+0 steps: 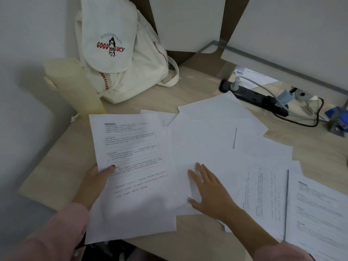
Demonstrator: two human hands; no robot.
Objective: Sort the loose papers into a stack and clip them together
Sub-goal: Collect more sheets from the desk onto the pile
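Several loose white sheets [216, 140] lie fanned over the wooden desk [207, 240], some blank side up, some printed. My left hand [98, 178] grips the left edge of a printed sheet [131, 166], thumb on top, and the sheet's lower part hangs past the desk's front edge. My right hand [209, 189] lies flat, fingers spread, on a blank sheet beside it. More printed pages [316, 210] rest at the right. A blue clip [338, 119] sits at the far right of the desk.
A white cloth backpack [120, 53] leans in the back left corner beside a pale yellow bottle [75, 87]. A black power strip [254, 95] with plugs and cables runs along the back right. White panels [188, 21] stand behind.
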